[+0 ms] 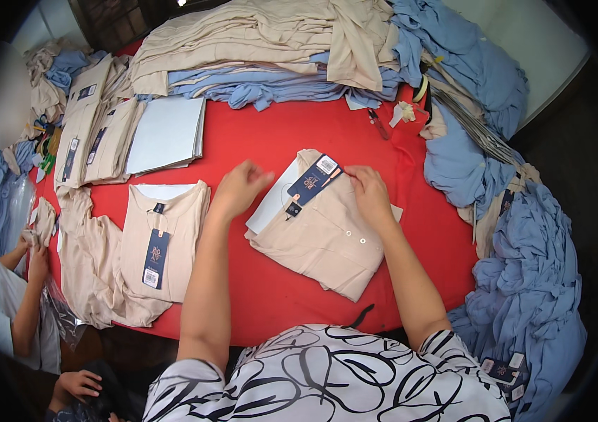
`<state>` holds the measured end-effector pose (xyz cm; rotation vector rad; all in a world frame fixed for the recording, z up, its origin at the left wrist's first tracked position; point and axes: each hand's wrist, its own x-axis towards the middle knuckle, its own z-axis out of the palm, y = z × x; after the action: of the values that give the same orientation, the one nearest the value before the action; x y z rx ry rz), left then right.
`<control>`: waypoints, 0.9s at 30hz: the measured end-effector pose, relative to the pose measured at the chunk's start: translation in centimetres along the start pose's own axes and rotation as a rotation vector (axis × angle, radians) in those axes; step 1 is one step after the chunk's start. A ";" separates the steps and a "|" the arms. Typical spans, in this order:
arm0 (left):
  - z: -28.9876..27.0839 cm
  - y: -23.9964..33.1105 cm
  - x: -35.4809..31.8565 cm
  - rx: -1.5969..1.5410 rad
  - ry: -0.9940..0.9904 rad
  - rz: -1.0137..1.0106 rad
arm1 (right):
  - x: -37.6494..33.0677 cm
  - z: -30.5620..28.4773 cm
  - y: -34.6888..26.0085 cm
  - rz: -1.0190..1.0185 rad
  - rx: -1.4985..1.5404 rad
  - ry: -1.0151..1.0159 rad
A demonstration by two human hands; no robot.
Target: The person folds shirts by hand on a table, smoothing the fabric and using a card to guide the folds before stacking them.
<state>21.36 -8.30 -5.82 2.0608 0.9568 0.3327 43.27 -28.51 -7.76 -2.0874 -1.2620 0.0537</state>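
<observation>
The tan shirt (327, 235) lies folded on the red table (271, 288), right in front of me. A white card (271, 204) sticks out from under its top left side. The dark blue tag (313, 181) lies on the collar. I think this one is almost done; only the tag and collar look left to tidy.

My right hand (369, 193) rests flat on the shirt just beside the tag, fingers a little bent, holding nothing. My left hand (239, 188) floats open just left of the card.

Another folded shirt (162, 239) lies to my left, and a big heap of tan and blue shirts (278, 56) sits at the back.
</observation>
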 end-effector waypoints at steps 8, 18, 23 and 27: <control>1.9 -2.6 -10.8 -0.166 -0.047 -0.061 | 10.7 5.2 -2.0 0.031 0.311 -0.516; 1.9 -0.7 -11.0 -0.582 0.142 -0.161 | 13.3 4.1 -3.4 0.003 0.128 -0.877; 4.1 -2.2 -10.7 -0.636 0.264 -0.316 | 10.8 4.3 -7.9 -0.452 -0.362 -0.696; 5.4 -1.6 -10.5 -0.587 0.410 -0.271 | 8.4 7.3 -9.6 -0.627 -0.096 -0.950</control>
<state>16.24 -18.46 -9.45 1.3345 1.1921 0.8047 37.67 -15.15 -5.33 -1.6485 -2.4581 0.7795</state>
